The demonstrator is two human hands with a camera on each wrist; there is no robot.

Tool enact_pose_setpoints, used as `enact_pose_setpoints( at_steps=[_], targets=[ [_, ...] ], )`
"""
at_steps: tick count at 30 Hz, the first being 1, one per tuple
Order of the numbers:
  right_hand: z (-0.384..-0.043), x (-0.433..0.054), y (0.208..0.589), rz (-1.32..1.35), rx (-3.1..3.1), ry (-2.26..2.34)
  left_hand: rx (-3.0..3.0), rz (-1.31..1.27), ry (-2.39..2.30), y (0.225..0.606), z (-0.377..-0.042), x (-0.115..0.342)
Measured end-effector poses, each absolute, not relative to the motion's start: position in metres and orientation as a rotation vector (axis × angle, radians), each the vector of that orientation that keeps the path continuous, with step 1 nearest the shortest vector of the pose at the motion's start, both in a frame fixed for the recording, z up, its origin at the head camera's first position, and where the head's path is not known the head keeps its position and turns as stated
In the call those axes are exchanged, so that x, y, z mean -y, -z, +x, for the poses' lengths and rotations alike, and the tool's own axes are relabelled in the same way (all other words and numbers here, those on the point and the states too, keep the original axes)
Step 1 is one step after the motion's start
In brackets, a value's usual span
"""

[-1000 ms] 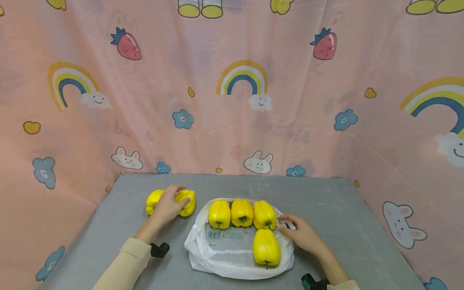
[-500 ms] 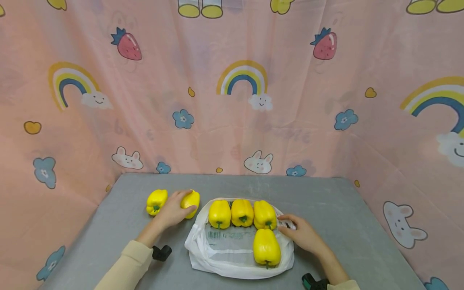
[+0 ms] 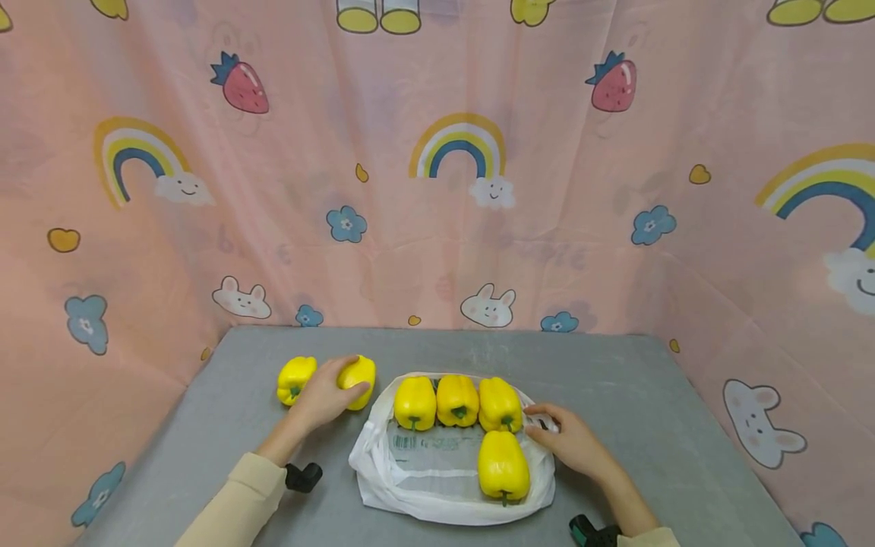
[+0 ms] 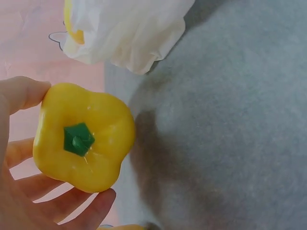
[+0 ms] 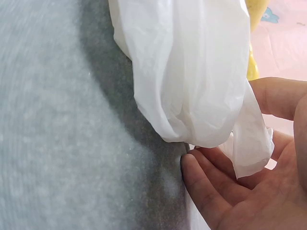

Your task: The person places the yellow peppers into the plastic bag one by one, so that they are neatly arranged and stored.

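My left hand (image 3: 326, 393) grips a yellow bell pepper (image 3: 358, 381) left of the bag. In the left wrist view the bell pepper (image 4: 103, 124) shows its green stem end, with thumb on one side and fingers curled round the other. A white plastic bag (image 3: 378, 479) lies spread with its mouth wide. Inside, three yellow bell peppers (image 3: 457, 401) form a back row, and another bell pepper (image 3: 503, 465) lies before the right one. My right hand (image 3: 573, 441) holds the bag's right edge; in the right wrist view a loose flap of bag (image 5: 252, 143) hangs between thumb and fingers.
One more yellow bell pepper (image 3: 295, 380) lies on the grey table (image 3: 615, 380) at the left, beside my left hand. A pink patterned curtain (image 3: 533, 251) encloses the back and sides of the table. Black wrist devices (image 3: 303, 477) sit on both wrists.
My left hand has shifted the gripped bell pepper slightly right, parting it from the other one on the table. My right hand and the bag have stayed in place.
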State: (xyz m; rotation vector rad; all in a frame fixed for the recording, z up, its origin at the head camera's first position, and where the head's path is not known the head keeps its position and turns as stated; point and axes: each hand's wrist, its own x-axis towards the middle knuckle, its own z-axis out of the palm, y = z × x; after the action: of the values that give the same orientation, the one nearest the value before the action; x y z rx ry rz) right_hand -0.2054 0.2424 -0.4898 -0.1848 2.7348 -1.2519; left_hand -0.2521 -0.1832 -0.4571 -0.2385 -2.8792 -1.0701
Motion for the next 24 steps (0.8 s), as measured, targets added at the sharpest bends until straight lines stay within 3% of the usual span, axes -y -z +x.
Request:
enact_pose_setpoints(
  at_steps=[24],
  targets=[
    [-0.206,-0.242,0.489,-0.194,-2.748,1.231,2.721,-0.304,1.016,0.426,-0.231,0.173]
  ],
)
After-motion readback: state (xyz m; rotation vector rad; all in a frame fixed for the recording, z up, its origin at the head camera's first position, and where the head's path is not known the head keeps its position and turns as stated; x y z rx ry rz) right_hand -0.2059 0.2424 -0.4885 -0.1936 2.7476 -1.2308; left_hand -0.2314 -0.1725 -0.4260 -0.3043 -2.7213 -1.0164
